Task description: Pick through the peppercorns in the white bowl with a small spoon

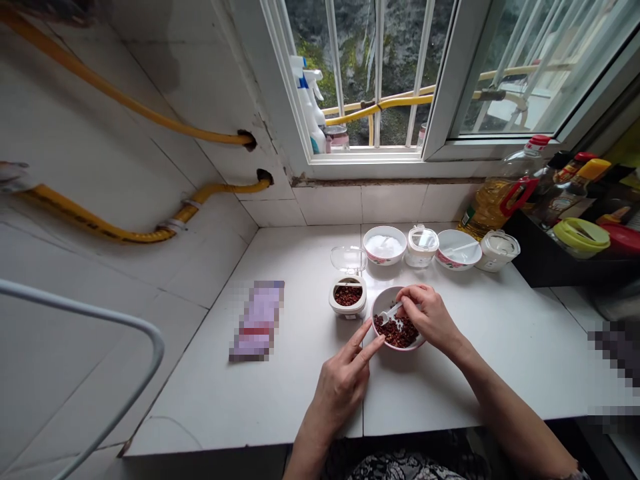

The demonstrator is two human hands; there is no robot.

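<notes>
My right hand [424, 313] pinches the handle of a small white plastic spoon [391, 313] over a white bowl [379, 301] with a pink rim. The spoon's head dips among dark reddish-brown grains, which look like Sichuan peppercorns [397, 333], inside the bowl. Against the bowl's near left rim rest two stretched, spread fingers of my left hand [347, 375]; its other fingers are curled under. Just left of the bowl stands a white seasoning jar [347, 309], its clear lid [349, 260] raised, holding more of the same grains.
Behind are a bowl of white powder [385, 247], a lidded jar [421, 247], another bowl [459, 251] with a white spoon, and another jar [499, 251]. An oil bottle [501, 190] and a black condiment rack [540, 257] stand right. A blurred purple packet [258, 321] lies left.
</notes>
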